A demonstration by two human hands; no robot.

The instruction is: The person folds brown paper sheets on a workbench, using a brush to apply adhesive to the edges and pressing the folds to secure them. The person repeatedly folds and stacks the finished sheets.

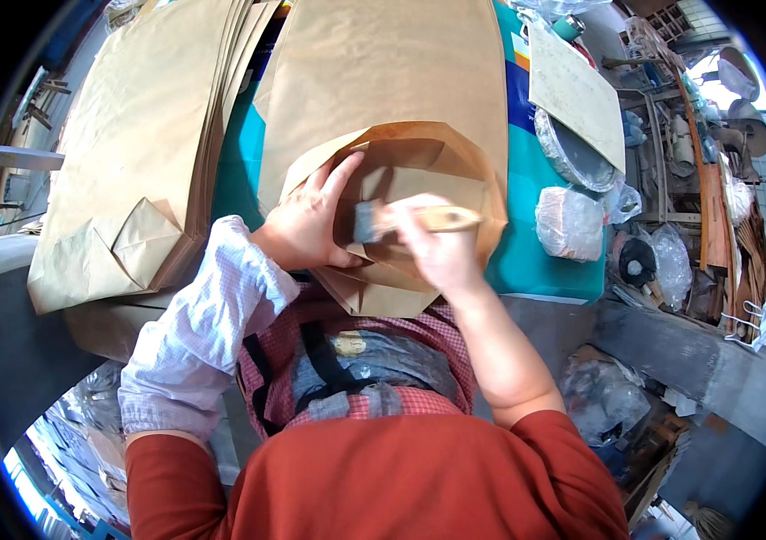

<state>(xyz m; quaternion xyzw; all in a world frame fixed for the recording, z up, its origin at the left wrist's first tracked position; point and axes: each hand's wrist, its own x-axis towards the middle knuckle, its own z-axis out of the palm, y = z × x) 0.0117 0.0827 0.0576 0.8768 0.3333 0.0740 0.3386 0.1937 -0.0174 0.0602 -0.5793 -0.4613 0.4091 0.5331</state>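
A large brown paper bag [383, 72] lies lengthwise in front of me, its near end opened into a rounded, folded pocket. My left hand [309, 216] rests at the pocket's left side, fingers and thumb spread against the paper. In my right hand [441, 247] is a paintbrush [451, 218] with a pale wooden handle, held sideways over the pocket. Its bristles point left, close to my left hand. Motion blurs the brush and right fingers, and I cannot tell whether the bristles touch the paper.
A stack of brown paper bags [144, 117] lies at the left. Under the work is a teal surface [545, 270]. To the right sit a round tub [572, 153] partly covered by a pale board [574, 94], and a plastic-wrapped block [570, 223]. Wooden racks [711, 207] stand farther right.
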